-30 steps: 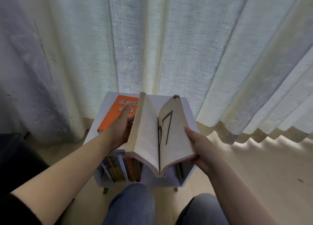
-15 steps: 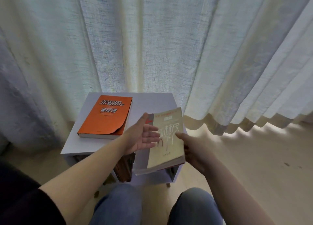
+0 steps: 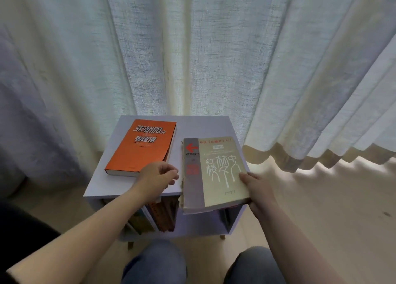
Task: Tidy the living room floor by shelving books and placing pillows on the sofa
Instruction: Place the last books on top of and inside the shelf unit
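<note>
**Clerk:** Item under review?

**Inspector:** The beige book (image 3: 214,172). It lies cover-up on the right side of the shelf (image 3: 203,126) top, with its near end overhanging the front edge. I cannot tell whether the far end sits flat.

**Clerk:** Who has it?

**Inspector:** The right grip (image 3: 259,191) pinches the near right corner, thumb on the cover and fingers underneath, out of sight. The left grip (image 3: 156,176) holds nothing and its fingers are loosely curled. It hovers just beside the spine without touching it, in front of the near corner of the orange book (image 3: 141,146).

**Clerk:** Orientation?

**Inspector:** The long axis runs straight away from the person. The spine is on the left and the fore-edge on the right. The book therefore lies ahead and left of the right grip, and directly right of the left one.

**Clerk:** Destination?

**Inspector:** In my judgement, the bay (image 3: 201,223) below, to the right of the upright books (image 3: 162,217). It sits directly under the overhanging end and looks mostly free. A dark item stands at its right wall, and I cannot identify it.

**Clerk:** What does the move require?

**Inspector:** The book should be drawn off the top, stood on end and slid in spine outward. The right grip has only a corner. The left is nearer the spine and better placed to steady the turn.

**Clerk:** Surroundings?

**Inspector:** A curtain (image 3: 192,58) hangs behind, and bare floor (image 3: 321,208) lies to the right. No pillows or sofa are in view.
</note>
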The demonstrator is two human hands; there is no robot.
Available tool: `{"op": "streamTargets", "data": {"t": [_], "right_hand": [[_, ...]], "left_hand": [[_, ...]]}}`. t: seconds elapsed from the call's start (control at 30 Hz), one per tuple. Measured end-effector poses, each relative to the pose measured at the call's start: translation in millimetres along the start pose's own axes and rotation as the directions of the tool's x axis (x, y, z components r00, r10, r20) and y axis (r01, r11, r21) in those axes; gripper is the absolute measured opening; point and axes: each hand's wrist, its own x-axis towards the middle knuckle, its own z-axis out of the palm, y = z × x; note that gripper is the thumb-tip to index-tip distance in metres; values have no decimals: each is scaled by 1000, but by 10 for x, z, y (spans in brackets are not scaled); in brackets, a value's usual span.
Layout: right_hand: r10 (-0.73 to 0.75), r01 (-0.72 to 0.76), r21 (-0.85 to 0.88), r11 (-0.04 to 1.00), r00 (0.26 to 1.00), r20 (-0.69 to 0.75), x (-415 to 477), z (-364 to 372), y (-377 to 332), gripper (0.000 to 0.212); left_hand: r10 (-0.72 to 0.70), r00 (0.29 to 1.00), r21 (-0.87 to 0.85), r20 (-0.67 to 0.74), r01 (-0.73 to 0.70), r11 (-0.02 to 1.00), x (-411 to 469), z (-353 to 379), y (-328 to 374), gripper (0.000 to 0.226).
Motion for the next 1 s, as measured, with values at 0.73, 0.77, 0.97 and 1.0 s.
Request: {"op": "streamTargets", "data": {"t": [0.73,0.77,0.97,1.0], "right_hand": [[-368,285,-429,857,922,-122,181,343,104,42],[-414,325,-435,840,902,-125,45,296,179,39],[-601,516,-445,732,797,-64,-685,167,659,23],[-590,530,-451,718,807,10,-787,164,761,22]], "left_hand": [[-1,991,117,-132,17,993,-353,-266,-247,13],[-3,991,119,-135,19,993,-439,-272,-292,11],[-37,991,73,-127,46,996,-730,-254,-573,12],[-42,991,62,-131,51,997,-784,-252,-649,11]]}}
